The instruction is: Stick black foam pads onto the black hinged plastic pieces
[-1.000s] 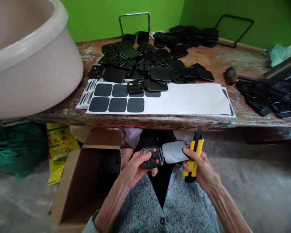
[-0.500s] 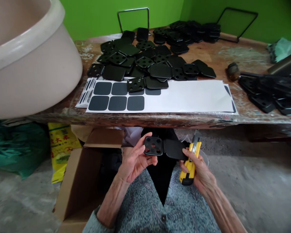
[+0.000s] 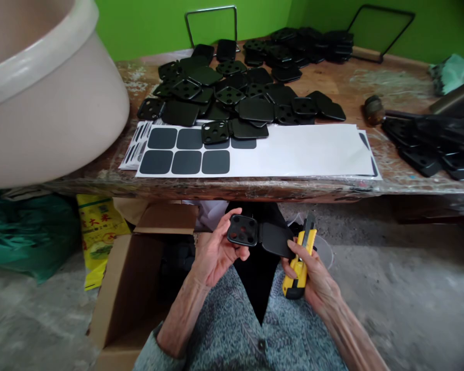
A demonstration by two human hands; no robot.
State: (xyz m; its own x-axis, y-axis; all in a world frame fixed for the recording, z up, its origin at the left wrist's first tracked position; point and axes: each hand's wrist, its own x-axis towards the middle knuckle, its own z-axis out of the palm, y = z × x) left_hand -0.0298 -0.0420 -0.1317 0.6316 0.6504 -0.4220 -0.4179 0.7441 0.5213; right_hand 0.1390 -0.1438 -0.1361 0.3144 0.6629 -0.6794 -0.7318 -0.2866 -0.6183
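Above my lap I hold an open black hinged compact case [image 3: 275, 239], one half pierced with round holes, the other a flat panel. My left hand [image 3: 216, 255] grips the holed half by its edges, fingers behind and below it. With thumb and fingertips my right hand [image 3: 319, 281] pinches the outer edge of the flat panel. That same hand also holds a yellow utility knife [image 3: 308, 241] against the palm, its tip pointing up and away. On the bench ahead lies a white sticker sheet [image 3: 301, 149] with several dark rounded squares, and another open compact case [image 3: 249, 129] overlaps its top edge.
Several black compact cases [image 3: 204, 76] are heaped on the wooden bench [image 3: 371, 82], more at the right. A large pale tub [image 3: 58, 108] stands left, and a hammer [image 3: 373, 110] lies right. Below are an open cardboard box [image 3: 114, 293] and a yellow bag [image 3: 98, 232].
Both hands keep hold of the case. The flat panel and the knife have shifted slightly left, and the panel tilts down a little more. The view has moved slightly.
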